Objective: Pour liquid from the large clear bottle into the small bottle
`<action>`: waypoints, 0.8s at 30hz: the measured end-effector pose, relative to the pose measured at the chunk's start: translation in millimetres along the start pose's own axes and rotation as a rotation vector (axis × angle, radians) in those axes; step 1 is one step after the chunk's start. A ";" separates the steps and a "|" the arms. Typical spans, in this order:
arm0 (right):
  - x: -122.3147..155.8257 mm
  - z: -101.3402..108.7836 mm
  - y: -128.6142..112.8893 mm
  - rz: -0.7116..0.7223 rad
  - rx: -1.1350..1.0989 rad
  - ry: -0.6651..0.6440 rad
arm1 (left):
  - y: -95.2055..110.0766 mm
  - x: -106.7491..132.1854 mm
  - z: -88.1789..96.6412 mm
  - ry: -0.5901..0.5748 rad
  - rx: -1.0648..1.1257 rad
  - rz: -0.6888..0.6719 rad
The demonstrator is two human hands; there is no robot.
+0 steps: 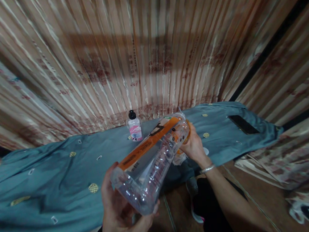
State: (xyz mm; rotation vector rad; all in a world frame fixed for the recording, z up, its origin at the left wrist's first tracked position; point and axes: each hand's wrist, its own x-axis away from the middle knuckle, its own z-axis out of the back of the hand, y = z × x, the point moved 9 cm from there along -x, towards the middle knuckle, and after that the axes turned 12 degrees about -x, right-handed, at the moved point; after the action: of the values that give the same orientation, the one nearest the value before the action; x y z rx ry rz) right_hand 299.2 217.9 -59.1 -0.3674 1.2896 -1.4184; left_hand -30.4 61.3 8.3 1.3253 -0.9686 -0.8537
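Observation:
A large clear plastic bottle (pixel 154 154) with an orange label is held tilted across the middle of the view, its base toward me. My left hand (pixel 119 207) cups the base end with the fingers wrapped round it. At the far end, my right hand (pixel 192 145), with a metal bracelet on the wrist, grips an orange part that looks like the cap; my fingers there are partly hidden. Behind the held bottle, a small clear bottle (pixel 135 127) with a black cap and a pink label stands upright on the blue cloth.
A blue-green patterned cloth (pixel 67 175) covers the long low surface. On its right lies a black phone (pixel 243 124). Below my right hand is a partly hidden crumpled, clear item (pixel 180 159). A pleated curtain (pixel 149 58) hangs behind. White bags (pixel 297 211) are at the lower right.

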 end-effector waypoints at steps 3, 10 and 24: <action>-0.1 -0.3 -3.6 0.015 -0.017 -0.002 | -2.3 -0.4 -1.0 -0.004 0.030 0.066; -0.3 -0.4 -5.3 0.038 -0.005 0.005 | -2.4 -2.5 2.1 -0.016 -0.019 0.042; -0.5 -0.5 -3.0 0.035 0.002 0.006 | 3.0 0.1 -1.1 -0.014 0.003 0.051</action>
State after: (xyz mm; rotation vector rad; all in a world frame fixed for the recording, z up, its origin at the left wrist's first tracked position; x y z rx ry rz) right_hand 297.4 217.8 -56.5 -0.3381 1.2930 -1.3926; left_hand -29.4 61.9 11.2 1.2931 -1.0112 -0.8238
